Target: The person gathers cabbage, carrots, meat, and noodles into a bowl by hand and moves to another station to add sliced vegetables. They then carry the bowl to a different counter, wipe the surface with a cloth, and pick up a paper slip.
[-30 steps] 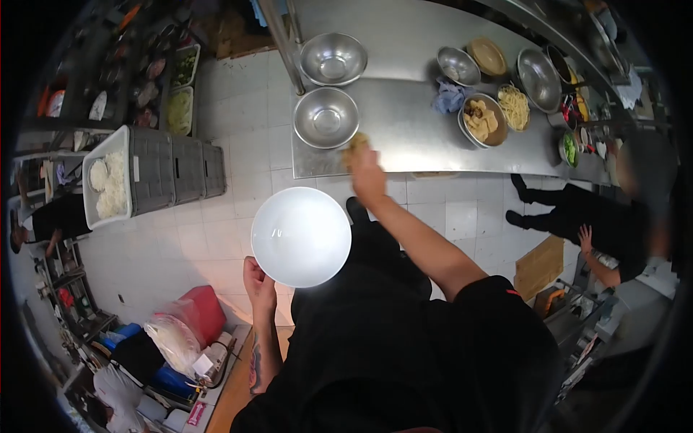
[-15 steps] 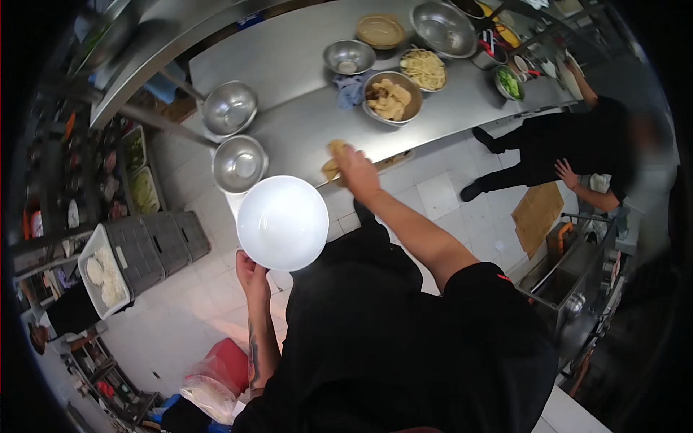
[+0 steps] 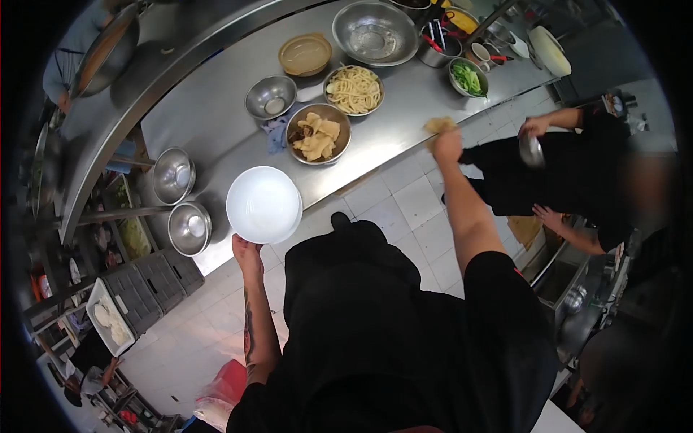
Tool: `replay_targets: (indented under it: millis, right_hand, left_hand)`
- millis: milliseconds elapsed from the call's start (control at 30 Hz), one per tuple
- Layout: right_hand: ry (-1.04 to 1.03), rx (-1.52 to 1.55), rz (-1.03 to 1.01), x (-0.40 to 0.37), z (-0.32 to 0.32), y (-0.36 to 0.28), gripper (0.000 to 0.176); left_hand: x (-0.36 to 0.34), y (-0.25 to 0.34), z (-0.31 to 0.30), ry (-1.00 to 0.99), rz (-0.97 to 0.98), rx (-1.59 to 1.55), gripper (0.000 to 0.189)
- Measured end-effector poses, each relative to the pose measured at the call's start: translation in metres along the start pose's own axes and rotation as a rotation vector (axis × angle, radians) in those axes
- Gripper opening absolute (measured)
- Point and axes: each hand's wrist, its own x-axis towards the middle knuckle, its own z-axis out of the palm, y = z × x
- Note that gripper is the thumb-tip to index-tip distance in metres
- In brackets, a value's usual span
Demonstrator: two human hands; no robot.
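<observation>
My left hand (image 3: 247, 249) grips a white bowl (image 3: 264, 204) by its near rim; the bowl faces up and nothing shows inside it. At the front edge of the steel counter (image 3: 382, 148), my right hand (image 3: 447, 146) is closed on a yellowish-brown cloth (image 3: 437, 125). A steel bowl of pale, lumpy food with a dark patch (image 3: 317, 137) lies between my two hands, farther back. Behind it stands a bowl of thick noodles (image 3: 354, 90). A bowl of chopped greens (image 3: 468, 77) sits just beyond my right hand.
Steel bowls (image 3: 173, 177) (image 3: 190, 228) stand at the counter's left end. Toward the back are a small steel bowl (image 3: 271, 97), a tan dish (image 3: 305, 55) and a large steel bowl (image 3: 375, 32). A blue cloth (image 3: 276, 135) lies nearby. A co-worker (image 3: 556, 173) holding a ladle stands at right.
My right hand has moved right along the counter edge with the cloth. The view has shifted right, and my left hand still holds the white bowl. The co-worker's hand now holds a ladle.
</observation>
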Motion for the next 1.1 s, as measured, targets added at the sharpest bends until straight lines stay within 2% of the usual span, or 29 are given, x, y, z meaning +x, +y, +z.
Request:
replay_targets:
  millis: [33, 67, 133, 200, 267, 300, 367, 433, 467, 500, 567, 600, 667, 700, 733, 767, 800, 867, 933, 967, 1000, 1033, 1067, 1100]
  right_hand:
    - [-0.052, -0.355, -0.084, 0.011, -0.023, -0.008, 0.034]
    - [-0.003, -0.092, 0.138, 0.020, -0.026, -0.017, 0.033]
    - [0.021, -0.043, -0.181, 0.007, 0.003, -0.006, 0.042]
    - [-0.121, -0.335, -0.587, -0.052, 0.010, -0.038, 0.035]
    - [-0.148, -0.103, -0.783, -0.098, 0.008, -0.055, 0.038]
    - [-0.151, -0.089, -0.790, -0.098, 0.008, -0.056, 0.038]
    - [-0.484, 0.128, -0.990, -0.085, 0.003, -0.042, 0.037]
    - [-0.310, 0.077, -0.977, -0.038, 0.021, -0.019, 0.053]
    - [-0.451, 0.106, -0.646, -0.014, 0.014, -0.025, 0.048]
    - [-0.476, 0.314, -0.374, 0.011, 0.023, -0.018, 0.044]
    - [-0.316, 0.107, -0.116, 0.052, 0.011, -0.044, 0.044]
    - [-0.316, 0.110, -0.115, 0.054, 0.004, -0.060, 0.044]
    - [-0.103, 0.063, -0.360, 0.050, -0.004, -0.086, 0.044]
    - [-0.226, -0.036, -0.347, 0.046, 0.005, -0.085, 0.042]
    - [-0.225, -0.039, -0.343, 0.032, 0.023, -0.079, 0.042]
    - [-0.134, -0.140, -0.349, 0.010, 0.050, -0.068, 0.041]
    - [-0.039, -0.241, -0.352, -0.011, 0.065, -0.067, 0.040]
    - [-0.032, -0.166, -0.365, -0.060, 0.067, -0.085, 0.040]
    - [-0.141, -0.175, -0.586, -0.099, 0.029, -0.111, 0.040]
    - [-0.203, -0.040, -0.650, -0.106, 0.019, -0.102, 0.037]
    - [-0.147, -0.059, -0.632, -0.106, 0.014, -0.076, 0.037]
    - [-0.089, -0.079, -0.618, -0.100, 0.008, -0.042, 0.036]
    - [-0.171, -0.035, -0.268, -0.090, -0.007, -0.015, 0.028]
    - [-0.058, 0.245, 0.197, -0.065, 0.015, 0.067, 0.026]
  left_hand:
    - [0.007, -0.004, 0.003, 0.037, -0.005, 0.000, 0.021]
    - [0.015, -0.007, 0.006, 0.078, -0.007, -0.005, 0.023]
    - [0.029, -0.017, 0.001, 0.097, 0.000, 0.012, 0.025]
    - [0.032, -0.023, -0.001, 0.123, -0.001, 0.027, 0.027]
    - [0.041, -0.022, 0.004, 0.180, -0.014, 0.056, 0.026]
    - [0.048, -0.030, -0.002, 0.193, -0.015, 0.096, 0.025]
    - [0.053, -0.022, -0.001, 0.210, -0.004, 0.139, 0.023]
    - [0.058, -0.008, 0.009, 0.229, 0.009, 0.255, 0.017]
    - [0.065, -0.006, 0.003, 0.241, 0.013, 0.256, 0.017]
    - [0.074, -0.008, -0.007, 0.203, 0.025, 0.296, 0.016]
    - [0.080, 0.009, -0.008, 0.169, -0.030, 0.338, 0.024]
    - [0.084, 0.014, -0.012, 0.169, -0.027, 0.340, 0.024]
    - [0.088, 0.022, -0.024, 0.128, -0.049, 0.322, 0.028]
    - [0.086, 0.027, -0.027, 0.127, -0.052, 0.323, 0.028]
    - [0.082, 0.036, -0.025, 0.161, 0.231, 0.572, 0.028]
    - [0.080, 0.049, -0.020, 0.190, 0.523, 0.812, 0.027]
    - [0.078, 0.071, -0.004, 0.180, 0.527, 0.810, 0.027]
    - [0.083, 0.120, 0.045, 0.148, 0.704, 0.797, 0.027]
    - [0.121, 0.141, 0.089, 0.044, 0.694, 0.734, 0.031]
    - [0.152, 0.144, 0.107, -0.020, 0.655, 0.842, 0.034]
    - [0.185, 0.144, 0.125, -0.087, 0.614, 0.950, 0.038]
    - [0.227, 0.125, 0.141, -0.070, 0.537, 1.021, 0.039]
    - [0.261, 0.106, 0.151, -0.052, 0.460, 1.089, 0.040]
    - [0.276, 0.104, 0.159, -0.070, 0.463, 1.082, 0.040]
